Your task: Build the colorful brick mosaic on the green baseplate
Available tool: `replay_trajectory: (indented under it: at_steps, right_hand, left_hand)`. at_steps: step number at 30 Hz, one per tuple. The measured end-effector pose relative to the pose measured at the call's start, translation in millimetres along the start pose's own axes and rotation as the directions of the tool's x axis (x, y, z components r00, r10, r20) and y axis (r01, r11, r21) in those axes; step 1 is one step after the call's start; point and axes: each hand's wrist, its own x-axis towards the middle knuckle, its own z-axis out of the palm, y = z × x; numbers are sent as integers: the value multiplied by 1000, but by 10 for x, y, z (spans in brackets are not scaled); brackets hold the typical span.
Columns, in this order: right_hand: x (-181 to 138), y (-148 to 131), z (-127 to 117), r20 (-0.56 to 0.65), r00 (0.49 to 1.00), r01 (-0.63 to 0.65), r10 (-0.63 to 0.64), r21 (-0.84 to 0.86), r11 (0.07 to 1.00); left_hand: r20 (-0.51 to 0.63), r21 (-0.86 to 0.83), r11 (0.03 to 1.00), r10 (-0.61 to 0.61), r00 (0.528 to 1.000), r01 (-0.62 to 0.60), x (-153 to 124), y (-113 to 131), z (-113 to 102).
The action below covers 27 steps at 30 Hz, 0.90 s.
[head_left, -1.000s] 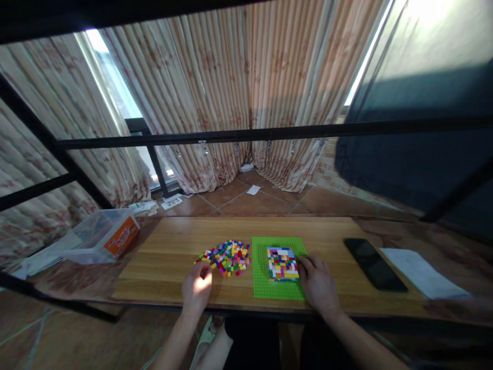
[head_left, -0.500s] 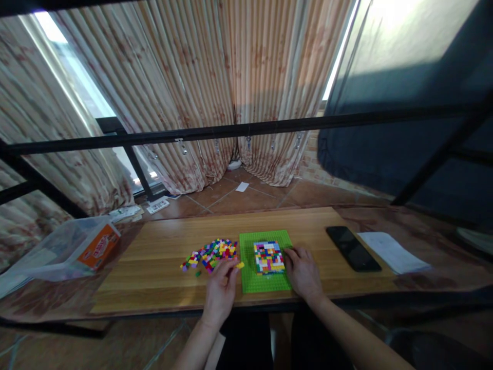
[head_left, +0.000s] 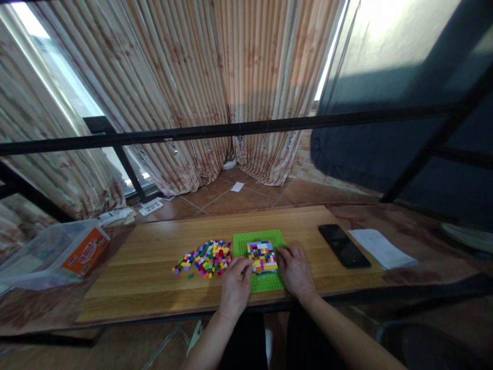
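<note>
A green studded baseplate (head_left: 267, 284) lies on the wooden board, bearing a low multicoloured block of toy bricks (head_left: 263, 253). My left hand (head_left: 235, 282) is closed, pinching a small yellow brick (head_left: 254, 262) between thumb and fingertips at the left side of that block. My right hand (head_left: 296, 271) rests at the plate's right edge with fingers bent around the edge beside the block; its fingertips are partly hidden. Left of the plate spreads a pile of loose coloured bricks (head_left: 211, 257), with a stray green brick (head_left: 190, 276) nearer me.
A black phone (head_left: 344, 245) and white paper sheets (head_left: 381, 248) lie to the right. A clear plastic box (head_left: 50, 252) with an orange label stands at the left. Past the wooden board (head_left: 154, 246) runs a black metal rail (head_left: 200, 132) in front of curtains.
My left hand has moved right with the yellow brick, from beside the pile to over the baseplate at the block. My right hand keeps its place at the plate's edge. The view has shifted slightly.
</note>
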Motion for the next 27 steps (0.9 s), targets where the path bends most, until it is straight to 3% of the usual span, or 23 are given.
replay_trajectory:
  at_steps: [16, 27]
  right_hand:
    - [-2, -2, -14, -2, 1000, 0, 0, 17, 1000]
    - [-4, 9, -15, -2, 1000, 22, -22, 17, 1000]
  left_hand:
    - [-10, 242, 959, 157, 988, -150, -35, -69, 53]
    - [54, 501, 826, 267, 962, -257, -178, -132, 120]
